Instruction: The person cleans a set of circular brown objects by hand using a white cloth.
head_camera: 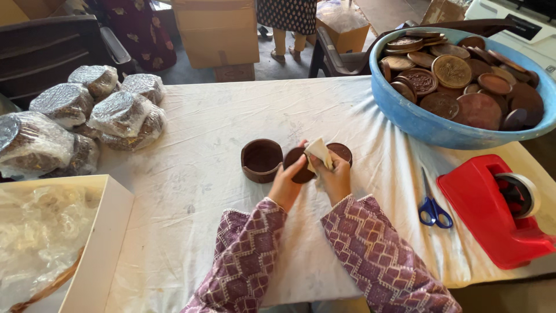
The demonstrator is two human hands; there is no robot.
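My left hand [288, 184] holds a round dark brown wooden lid [296, 164] on edge, just above the white cloth. Pressed against that lid is a small pale folded cloth [319, 152], pinched in my right hand [335, 178]. An open round brown wooden box [262, 160] stands on the table just left of my left hand. Behind my right hand lies another round brown piece [342, 150], partly hidden. Both sleeves are purple with a pale pattern.
A blue tub [417, 122] of several brown wooden lids sits at the back right. Blue-handled scissors [431, 203] and a red tape dispenser [498, 211] lie right. Several plastic-wrapped bundles [119, 113] are piled left, above a white carton [98, 243] of plastic. Boxes and a person's legs stand beyond.
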